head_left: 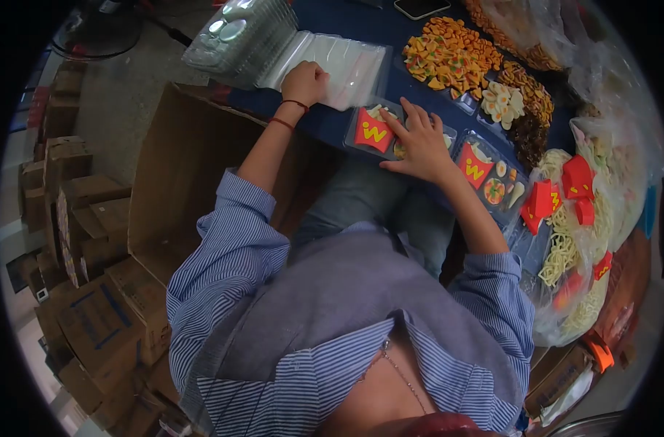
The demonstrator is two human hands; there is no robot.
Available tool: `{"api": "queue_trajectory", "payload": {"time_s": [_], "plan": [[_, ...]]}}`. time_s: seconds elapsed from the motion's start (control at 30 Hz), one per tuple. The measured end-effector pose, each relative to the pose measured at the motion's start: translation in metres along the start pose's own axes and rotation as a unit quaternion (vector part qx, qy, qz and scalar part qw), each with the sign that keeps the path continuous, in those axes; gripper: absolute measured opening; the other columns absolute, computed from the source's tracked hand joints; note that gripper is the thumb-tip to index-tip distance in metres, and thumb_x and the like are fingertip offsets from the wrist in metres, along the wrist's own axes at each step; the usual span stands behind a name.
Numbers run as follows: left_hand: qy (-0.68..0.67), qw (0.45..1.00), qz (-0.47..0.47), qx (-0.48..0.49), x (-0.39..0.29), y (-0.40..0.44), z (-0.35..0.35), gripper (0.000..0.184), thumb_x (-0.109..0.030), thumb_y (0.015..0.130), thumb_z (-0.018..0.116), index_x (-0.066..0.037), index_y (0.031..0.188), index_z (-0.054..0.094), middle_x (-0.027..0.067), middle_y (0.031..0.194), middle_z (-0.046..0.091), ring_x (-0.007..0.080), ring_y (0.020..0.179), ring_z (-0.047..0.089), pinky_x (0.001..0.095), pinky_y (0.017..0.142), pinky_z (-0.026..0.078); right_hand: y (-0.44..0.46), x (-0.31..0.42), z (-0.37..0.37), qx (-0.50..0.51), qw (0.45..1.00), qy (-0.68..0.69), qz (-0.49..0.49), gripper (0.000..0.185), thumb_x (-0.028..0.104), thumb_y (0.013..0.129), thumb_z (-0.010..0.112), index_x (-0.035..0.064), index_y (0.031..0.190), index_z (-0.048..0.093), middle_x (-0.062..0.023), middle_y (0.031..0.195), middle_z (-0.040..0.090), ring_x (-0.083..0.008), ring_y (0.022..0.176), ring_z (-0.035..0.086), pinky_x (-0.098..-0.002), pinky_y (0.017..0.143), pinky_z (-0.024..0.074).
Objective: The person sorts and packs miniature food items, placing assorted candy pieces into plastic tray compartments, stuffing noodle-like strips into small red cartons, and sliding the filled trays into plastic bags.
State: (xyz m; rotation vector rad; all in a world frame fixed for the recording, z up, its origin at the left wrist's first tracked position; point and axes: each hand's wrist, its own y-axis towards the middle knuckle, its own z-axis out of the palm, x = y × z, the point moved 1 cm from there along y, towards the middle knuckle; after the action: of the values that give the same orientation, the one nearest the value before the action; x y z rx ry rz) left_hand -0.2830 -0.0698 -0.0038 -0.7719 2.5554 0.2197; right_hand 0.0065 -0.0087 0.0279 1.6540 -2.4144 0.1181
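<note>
Clear rectangular plastic tray (352,136) lies under the spread right hand (424,143).

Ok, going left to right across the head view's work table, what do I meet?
Clear container stack, left hand, red carton, right hand, another red carton, pale noodles.

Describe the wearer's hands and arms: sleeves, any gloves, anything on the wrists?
No gloves on the left hand or right hand. Left sleeve and right sleeve are loose, blue-and-white striped, turned up to leave the forearms bare. Two thin reddish bracelets circle the left wrist and forearm; none shows on the right.
</note>
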Motion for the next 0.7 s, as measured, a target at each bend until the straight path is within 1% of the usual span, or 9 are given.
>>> {"api": "queue_trajectory", "payload": {"time_s": [0.1, 0.23, 0.3, 0.43, 0.5, 0.53, 0.6, 0.63, 0.7], "plan": [[-0.025, 0.998, -0.019, -0.060, 0.020, 0.015, 0.006, 0.025, -0.027, 0.085, 0.062, -0.002, 0.091, 0.063, 0.0175, 0.089, 0.069, 0.0354, 0.082, 0.066, 0.0415, 0.075, 0.052, 0.002, 0.001, 0.002, -0.003, 1.000, 0.008, 0.012, 0.098, 0.055, 0.064, 0.075, 0.0269, 0.148, 0.032, -0.0210, 0.148, 0.029, -0.0371, 0.135, 0.031, -0.0596, 0.106, 0.0262], [-0.016, 0.995, -0.049, -0.082, 0.016, 0.025, 0.007, 0.023, -0.024, 0.088, 0.058, -0.002, 0.093, 0.061, 0.0186, 0.087, 0.069, 0.0370, 0.083, 0.066, 0.0442, 0.074, 0.052, 0.005, 0.003, 0.003, -0.002, 1.000, 0.009, 0.015, 0.098, 0.053, 0.064, 0.075, 0.0268, 0.148, 0.032, -0.0212, 0.147, 0.030, -0.0373, 0.135, 0.031, -0.0597, 0.106, 0.0257], [0.152, 0.983, -0.056, -0.087, 0.001, 0.022, 0.011, 0.030, -0.033, 0.091, 0.053, -0.003, 0.092, 0.060, 0.0197, 0.088, 0.069, 0.0376, 0.086, 0.067, 0.0456, 0.074, 0.053, 0.006, 0.003, 0.003, -0.002, 1.000, 0.003, 0.015, 0.097, 0.053, 0.065, 0.075, 0.0268, 0.148, 0.032, -0.0211, 0.147, 0.030, -0.0374, 0.135, 0.031, -0.0599, 0.106, 0.0258], [0.151, 0.987, -0.048, -0.014, -0.021, 0.018, 0.001, 0.043, -0.044, 0.091, 0.051, -0.002, 0.096, 0.059, 0.0259, 0.088, 0.067, 0.0394, 0.091, 0.067, 0.0483, 0.076, 0.053, 0.005, 0.004, 0.005, -0.004, 1.000, 0.005, 0.021, 0.097, 0.053, 0.065, 0.076, 0.0269, 0.148, 0.032, -0.0209, 0.147, 0.030, -0.0373, 0.135, 0.031, -0.0600, 0.106, 0.0257], [0.208, 0.978, -0.011, 0.012, -0.028, 0.014, -0.004, 0.054, -0.053, 0.088, 0.049, -0.002, 0.102, 0.060, 0.0219, 0.092, 0.069, 0.0369, 0.092, 0.067, 0.0466, 0.076, 0.053, 0.006, 0.003, 0.007, -0.011, 1.000, 0.006, 0.017, 0.098, 0.052, 0.065, 0.076, 0.0271, 0.148, 0.032, -0.0207, 0.146, 0.031, -0.0372, 0.135, 0.031, -0.0602, 0.106, 0.0255], [0.209, 0.978, -0.011, 0.013, -0.031, 0.015, -0.009, 0.054, -0.053, 0.088, 0.049, -0.002, 0.102, 0.060, 0.0219, 0.092, 0.069, 0.0369, 0.092, 0.067, 0.0466, 0.076, 0.053, 0.006, 0.002, 0.007, -0.011, 1.000, 0.006, 0.017, 0.098, 0.052, 0.065, 0.076, 0.0271, 0.148, 0.032, -0.0207, 0.146, 0.031, -0.0372, 0.135, 0.031, -0.0602, 0.106, 0.0255], [0.197, 0.975, -0.040, 0.096, -0.033, 0.020, -0.019, 0.052, -0.051, 0.085, 0.055, -0.004, 0.108, 0.061, 0.0181, 0.094, 0.070, 0.0373, 0.089, 0.067, 0.0466, 0.076, 0.053, 0.006, 0.001, 0.009, -0.020, 1.000, 0.015, 0.011, 0.099, 0.054, 0.063, 0.075, 0.0264, 0.148, 0.033, -0.0219, 0.146, 0.032, -0.0374, 0.135, 0.031, -0.0614, 0.105, 0.0244], [0.197, 0.975, -0.040, 0.095, -0.024, 0.024, -0.016, 0.052, -0.051, 0.085, 0.055, -0.004, 0.108, 0.061, 0.0181, 0.094, 0.070, 0.0373, 0.089, 0.067, 0.0466, 0.076, 0.053, 0.006, 0.001, 0.010, -0.021, 1.000, 0.015, 0.011, 0.099, 0.054, 0.063, 0.075, 0.0264, 0.148, 0.033, -0.0219, 0.146, 0.032, -0.0374, 0.135, 0.031, -0.0614, 0.105, 0.0244], [0.109, 0.993, -0.032, 0.039, -0.005, 0.032, -0.012, 0.047, -0.048, 0.082, 0.061, -0.007, 0.105, 0.063, 0.0139, 0.096, 0.067, 0.0349, 0.093, 0.064, 0.0438, 0.080, 0.052, 0.006, 0.001, 0.011, -0.025, 1.000, 0.014, 0.011, 0.099, 0.055, 0.063, 0.075, 0.0264, 0.148, 0.033, -0.0217, 0.146, 0.032, -0.0374, 0.135, 0.031, -0.0612, 0.105, 0.0243]]}}
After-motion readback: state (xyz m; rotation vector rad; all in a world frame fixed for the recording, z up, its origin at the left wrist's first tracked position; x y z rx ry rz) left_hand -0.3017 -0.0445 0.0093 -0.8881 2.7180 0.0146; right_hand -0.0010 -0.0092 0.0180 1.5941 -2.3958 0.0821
